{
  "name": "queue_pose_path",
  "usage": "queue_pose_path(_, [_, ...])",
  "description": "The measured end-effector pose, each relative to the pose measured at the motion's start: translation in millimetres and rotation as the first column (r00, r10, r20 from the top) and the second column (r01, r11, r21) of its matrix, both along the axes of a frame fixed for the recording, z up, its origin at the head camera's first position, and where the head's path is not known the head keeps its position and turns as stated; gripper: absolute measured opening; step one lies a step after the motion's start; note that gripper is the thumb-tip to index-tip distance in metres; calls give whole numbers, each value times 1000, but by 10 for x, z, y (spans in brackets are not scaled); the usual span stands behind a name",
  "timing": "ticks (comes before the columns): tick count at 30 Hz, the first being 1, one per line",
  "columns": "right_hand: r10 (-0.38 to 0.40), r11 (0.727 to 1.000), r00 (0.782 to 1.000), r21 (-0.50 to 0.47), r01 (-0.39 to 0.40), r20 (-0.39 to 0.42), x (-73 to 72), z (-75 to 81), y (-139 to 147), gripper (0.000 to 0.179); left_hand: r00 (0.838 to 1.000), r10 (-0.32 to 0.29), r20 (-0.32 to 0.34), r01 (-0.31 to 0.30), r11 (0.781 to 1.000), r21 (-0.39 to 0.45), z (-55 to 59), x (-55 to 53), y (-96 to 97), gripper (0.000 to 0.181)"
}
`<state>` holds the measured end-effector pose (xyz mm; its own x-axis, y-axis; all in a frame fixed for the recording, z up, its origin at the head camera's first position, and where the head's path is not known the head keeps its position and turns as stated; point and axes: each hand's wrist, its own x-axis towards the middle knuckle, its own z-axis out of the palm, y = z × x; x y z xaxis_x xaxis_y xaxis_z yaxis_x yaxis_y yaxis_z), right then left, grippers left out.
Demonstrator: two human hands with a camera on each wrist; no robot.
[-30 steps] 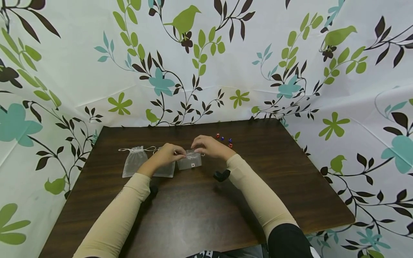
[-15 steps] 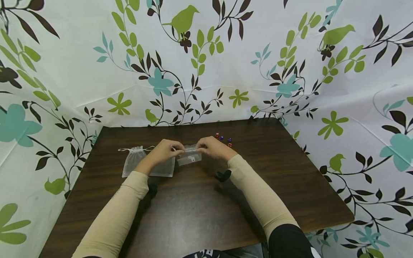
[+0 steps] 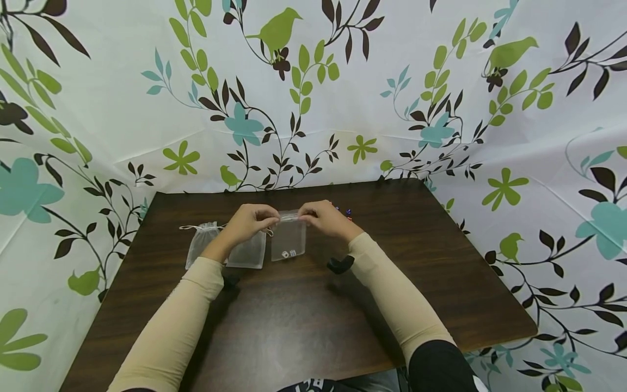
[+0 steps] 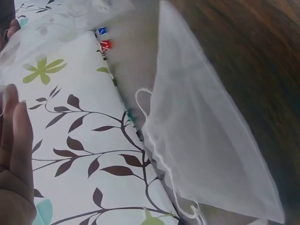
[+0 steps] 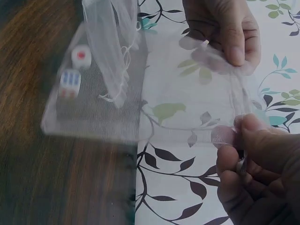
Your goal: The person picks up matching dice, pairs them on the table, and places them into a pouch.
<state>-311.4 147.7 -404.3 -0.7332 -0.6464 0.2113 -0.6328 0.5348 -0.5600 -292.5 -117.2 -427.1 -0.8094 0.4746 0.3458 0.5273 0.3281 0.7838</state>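
Note:
By its top edge, a sheer white organza drawstring pouch (image 3: 289, 235) hangs from both hands. The left hand (image 3: 251, 222) pinches one top corner between thumb and fingers; the right hand (image 3: 327, 218) pinches the other. At the bottom of the pouch lie two white dice, and in the right wrist view one die (image 5: 81, 56) shows a red dot while the other die (image 5: 69, 83) shows blue dots. In that view the pouch mouth is drawn flat between the hands. Only part of the left hand (image 4: 14, 140) shows at the edge of the left wrist view.
Two more organza pouches lie left of the held one: a gathered pouch (image 3: 198, 246) and a flatter pouch (image 3: 249, 253), partly behind the left hand. Past the right hand sit small dice, including a blue die (image 3: 348, 212) and a red die (image 4: 106, 45). A patterned cloth (image 3: 313, 109) hangs behind the dark table (image 3: 392, 294).
The fingers of both hands have closed on the pouch's top edge. The pouch has gone from slanted and foreshortened to hanging at full length, and its dice have shifted lower.

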Motion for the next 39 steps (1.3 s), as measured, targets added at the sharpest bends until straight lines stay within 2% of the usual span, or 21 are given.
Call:
queue_pose_path(2, [4, 1000, 1000, -14, -4, 20, -11, -1, 9, 8, 999, -12, 49, 10, 999, 43, 19, 1, 3, 11])
queue_pose_path(5, [-5, 1000, 998, -31, 7, 64, -30, -12, 27, 11, 996, -8, 94, 3, 998, 59, 24, -3, 0, 12])
queue_pose_path(11, [-64, 994, 984, -72, 77, 164, -72, -61, 63, 22, 988, 24, 155, -27, 999, 18, -51, -51, -15, 23])
queue_pose_path(15, [-105, 989, 972, -83, 125, 211, -104, -92, 69, 24, 984, 50, 168, -49, 999, -8, -85, -94, -19, 28])
queue_pose_path(18, [-122, 982, 954, -105, 155, 273, -146, -129, 81, 26, 986, 74, 147, -69, 997, -39, -92, -124, -30, 32])
queue_pose_path(21, [-127, 971, 922, -145, 191, 366, -201, -173, 112, 26, 985, 97, 144, -91, 995, -52, -90, -148, -46, 34])
queue_pose_path(25, [-120, 948, 864, -200, 246, 490, -264, -201, 160, 25, 980, 95, 174, -87, 995, -52, -87, -173, -77, 32])
queue_pose_path(30, [-90, 931, 816, -242, 273, 572, -303, -187, 188, 25, 969, 97, 226, -91, 995, -39, -85, -207, -104, 30])
queue_pose_path(33, [-78, 922, 792, -259, 288, 606, -336, -202, 208, 25, 954, 112, 277, -113, 993, -12, -94, -227, -118, 30])
queue_pose_path(39, [-30, 898, 718, -298, 325, 695, -374, -204, 257, 25, 912, 127, 391, -175, 980, 90, -140, -254, -167, 35])
